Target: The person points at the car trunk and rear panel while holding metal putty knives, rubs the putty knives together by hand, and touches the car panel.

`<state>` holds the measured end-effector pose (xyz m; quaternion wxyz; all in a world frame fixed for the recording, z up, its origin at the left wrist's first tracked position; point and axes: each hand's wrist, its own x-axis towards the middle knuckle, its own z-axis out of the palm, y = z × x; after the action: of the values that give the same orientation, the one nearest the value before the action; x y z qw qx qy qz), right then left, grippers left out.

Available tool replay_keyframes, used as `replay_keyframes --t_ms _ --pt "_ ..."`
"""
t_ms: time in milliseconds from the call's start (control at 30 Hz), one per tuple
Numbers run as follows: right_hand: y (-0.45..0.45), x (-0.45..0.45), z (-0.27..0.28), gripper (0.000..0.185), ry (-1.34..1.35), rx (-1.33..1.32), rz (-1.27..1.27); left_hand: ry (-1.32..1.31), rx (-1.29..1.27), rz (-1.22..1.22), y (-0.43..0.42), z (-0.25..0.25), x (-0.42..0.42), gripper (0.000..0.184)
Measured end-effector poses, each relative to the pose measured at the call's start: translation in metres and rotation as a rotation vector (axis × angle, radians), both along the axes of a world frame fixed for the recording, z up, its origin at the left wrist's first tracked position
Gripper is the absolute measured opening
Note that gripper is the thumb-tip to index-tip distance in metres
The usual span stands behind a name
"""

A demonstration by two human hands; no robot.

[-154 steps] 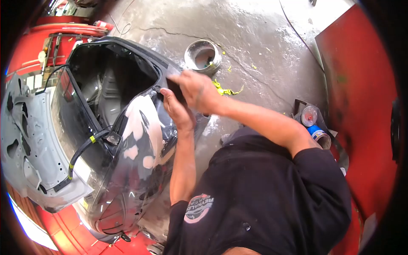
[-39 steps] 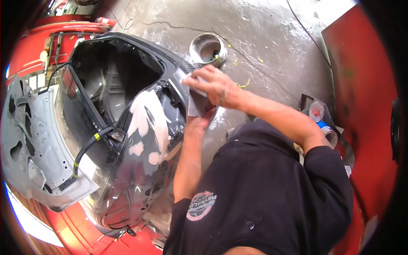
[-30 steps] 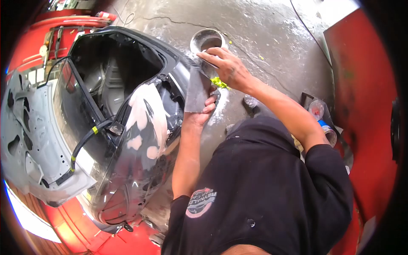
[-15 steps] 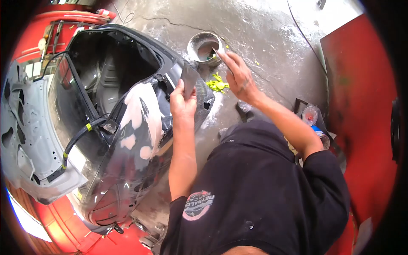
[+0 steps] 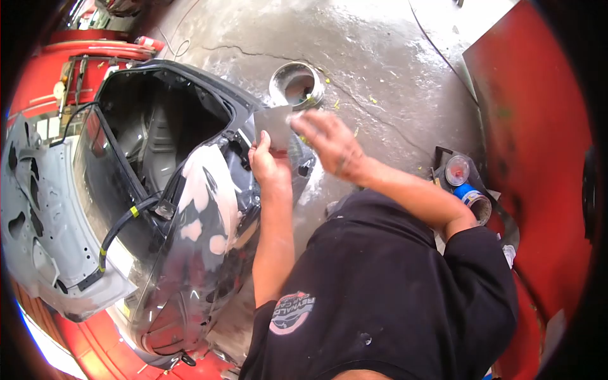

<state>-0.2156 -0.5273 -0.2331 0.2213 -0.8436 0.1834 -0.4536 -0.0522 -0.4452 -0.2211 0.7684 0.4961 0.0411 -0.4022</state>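
My left hand (image 5: 271, 170) grips the lower edge of a flat grey sheet (image 5: 272, 126), thumb on its face, above the rear corner of a dark car body. My right hand (image 5: 332, 144) is at the right edge of the sheet, fingers closed and slightly blurred. A small whitish bit (image 5: 294, 120) shows at its fingertips; I cannot tell what it is. Left of my left forearm lies the car's rear quarter panel (image 5: 190, 278), with smooth pale pink filler patches (image 5: 212, 180) on it.
A white bucket (image 5: 278, 82) stands on the concrete floor beyond my hands, yellow-green scraps around it. A grey car panel (image 5: 63, 247) leans at left. At right are a blue-labelled can (image 5: 474, 202), a clear-topped container (image 5: 457, 171) and a red panel (image 5: 538, 126).
My right hand has moved from near the bucket, down and left, to the sheet's edge. My left hand still holds the sheet, now more face-on. The view has shifted slightly.
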Motion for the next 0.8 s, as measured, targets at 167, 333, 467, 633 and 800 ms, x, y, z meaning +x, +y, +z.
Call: replay_keyframes --t_ms 167,333,467,633,800 --pt "-0.039 0.016 -0.033 0.044 -0.156 0.627 -0.165 -0.165 0.069 0.143 0.003 0.013 -0.003 0.024" --pt "-0.069 -0.021 -0.038 0.034 -0.483 1.536 0.27 -0.085 -0.11 -0.052 0.026 0.025 0.015 0.018" --pt "-0.064 -0.013 -0.05 0.043 -0.627 1.831 0.267 0.019 -0.068 -0.077 0.027 0.031 0.001 0.024" --pt "-0.035 -0.002 -0.014 0.054 -0.552 1.463 0.329 0.191 -0.032 -0.098 0.014 0.014 -0.018 0.034" --pt "0.012 0.003 0.007 0.051 -0.378 1.136 0.262 -0.251 0.082 0.016 -0.007 0.018 -0.038 0.047"
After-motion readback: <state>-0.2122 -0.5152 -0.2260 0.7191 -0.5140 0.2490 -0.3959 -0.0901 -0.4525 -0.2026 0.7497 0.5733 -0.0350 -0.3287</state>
